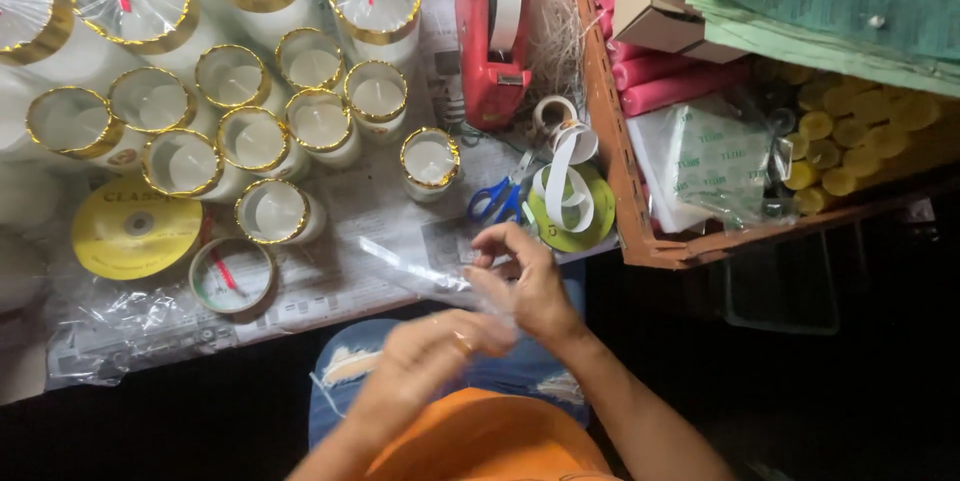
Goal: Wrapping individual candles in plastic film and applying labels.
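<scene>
Fingers: both hands pinch one clear plastic sheet; right hand [525, 276] grips it between thumb and curled fingers [500, 241], left hand [430, 351] closes on its lower edge near the lap.
Clear plastic sheet [425, 271]: thin, see-through film running up and left from the fingers, its free end just over the near edge of the surface; it hangs between the person's knees and the lone candle.
Handling judgement: film this thin likely creases and clings, so a light, even pull with both pinches kept close together would hold it flat; a hard tug could tear it.
Surface [370, 211]: covered in newspaper, carrying everything below.
Candle group [230, 81]: white jars with gold rims, left of the lone candle and well apart from the hands.
Tape dispenser [493, 31]: red, above and right of the lone candle.
Yellow ribbon spool [135, 226]: far left of the lone candle.
Scissors [497, 199]: blue handles, just right of the lone candle, near the right hand.
Lone candle [430, 163]: gold-rimmed, upright, just above the sheet's free end.
</scene>
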